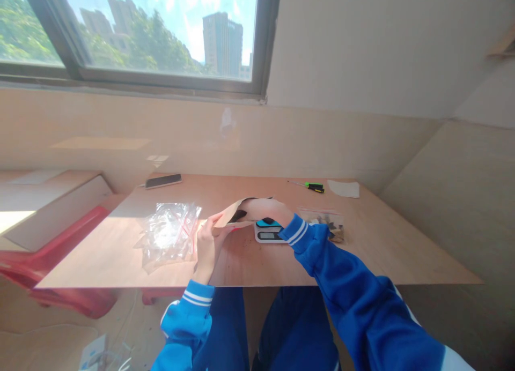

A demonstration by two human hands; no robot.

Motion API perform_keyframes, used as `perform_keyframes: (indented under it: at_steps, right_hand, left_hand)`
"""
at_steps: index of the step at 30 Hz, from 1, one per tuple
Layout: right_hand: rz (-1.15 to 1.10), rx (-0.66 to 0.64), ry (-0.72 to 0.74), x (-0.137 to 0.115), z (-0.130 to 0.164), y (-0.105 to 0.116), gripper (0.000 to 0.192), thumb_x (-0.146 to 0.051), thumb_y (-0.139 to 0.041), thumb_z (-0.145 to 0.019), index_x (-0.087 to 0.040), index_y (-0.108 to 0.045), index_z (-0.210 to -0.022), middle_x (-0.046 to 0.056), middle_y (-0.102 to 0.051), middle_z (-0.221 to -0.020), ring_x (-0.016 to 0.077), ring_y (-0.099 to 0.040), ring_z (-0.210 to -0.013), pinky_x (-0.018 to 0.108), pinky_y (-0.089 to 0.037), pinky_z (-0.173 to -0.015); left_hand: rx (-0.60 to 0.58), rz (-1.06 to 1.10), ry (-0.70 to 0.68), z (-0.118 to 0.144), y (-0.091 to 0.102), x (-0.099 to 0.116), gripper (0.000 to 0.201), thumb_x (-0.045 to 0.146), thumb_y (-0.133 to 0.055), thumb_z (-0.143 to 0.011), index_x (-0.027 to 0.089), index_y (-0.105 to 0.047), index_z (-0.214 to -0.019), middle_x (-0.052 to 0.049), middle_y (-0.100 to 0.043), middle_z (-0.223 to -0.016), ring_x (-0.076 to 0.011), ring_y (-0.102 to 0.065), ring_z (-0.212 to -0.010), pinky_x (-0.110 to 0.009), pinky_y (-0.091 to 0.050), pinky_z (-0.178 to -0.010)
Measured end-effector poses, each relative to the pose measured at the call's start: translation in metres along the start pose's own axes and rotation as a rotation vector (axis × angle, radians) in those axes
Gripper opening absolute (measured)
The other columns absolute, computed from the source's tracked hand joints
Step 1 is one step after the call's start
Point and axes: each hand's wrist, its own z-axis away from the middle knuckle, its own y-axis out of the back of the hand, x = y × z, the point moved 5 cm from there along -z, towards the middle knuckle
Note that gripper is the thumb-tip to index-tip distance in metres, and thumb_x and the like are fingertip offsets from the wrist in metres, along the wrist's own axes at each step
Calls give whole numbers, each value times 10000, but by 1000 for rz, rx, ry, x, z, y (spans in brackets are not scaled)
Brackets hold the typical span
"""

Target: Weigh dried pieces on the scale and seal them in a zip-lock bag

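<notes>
My left hand [208, 241] grips the edge of a brown paper bag [226, 215], which lies tilted on its side with its mouth gaping. My right hand [267, 209] reaches across into the bag's mouth, so its fingers are hidden. Dark material shows inside the bag. Just beyond and below my right wrist sits a small white digital scale [269, 236] with a display and a blue-looking top, partly covered by the hand and bag. To the right, partly behind my sleeve, lies a clear zip bag [333, 220] with brown and dark pieces.
A pile of clear plastic zip bags [169, 234] lies on the left of the wooden table [386, 242]. Toward the back are a phone [163, 181], screwdrivers [315, 187] and a white paper or cloth [344, 188]. A red stool [60, 258] stands left.
</notes>
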Motion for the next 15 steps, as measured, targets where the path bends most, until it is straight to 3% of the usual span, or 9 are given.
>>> perform_keyframes:
  at_steps: [3, 7, 11, 15]
  right_hand:
    - [39, -189, 42, -10, 5, -3, 167, -50, -683, -688, -191, -758, -735, 34, -772, -794, 171, -671, -711, 223, -504, -689]
    - [85, -300, 78, -19, 14, 6, 193, -60, -613, -769, -180, -749, -835, 26, -770, -891, 162, -676, -765, 218, -496, -697]
    - [131, -253, 100, -28, 26, 27, 190, -137, -599, -830, -168, -715, -977, 57, -751, -979, 175, -678, -832, 224, -477, -702]
    - [159, -136, 80, -35, 39, 48, 152, -228, -580, -885, -150, -686, -960, 63, -737, -918, 178, -668, -804, 234, -457, -675]
  left_hand:
    - [-11, 0, 6, 0, 0, -2, 371, 426, -677, -773, 217, -635, -1077, -71, -709, -1087, -264, -659, -1008, -404, -520, -850]
    - [-18, 20, 7, 0, 0, -4, 367, 432, -656, -793, 221, -627, -1092, -69, -711, -1079, -256, -663, -996, -400, -525, -835]
    - [-15, 24, 6, -2, -1, -7, 354, 428, -631, -816, 222, -617, -1104, -63, -713, -1072, -247, -662, -992, -384, -528, -826]
    - [25, -23, -40, -4, -1, -9, 356, 431, -626, -819, 221, -616, -1106, -68, -714, -1067, -253, -659, -984, -389, -521, -833]
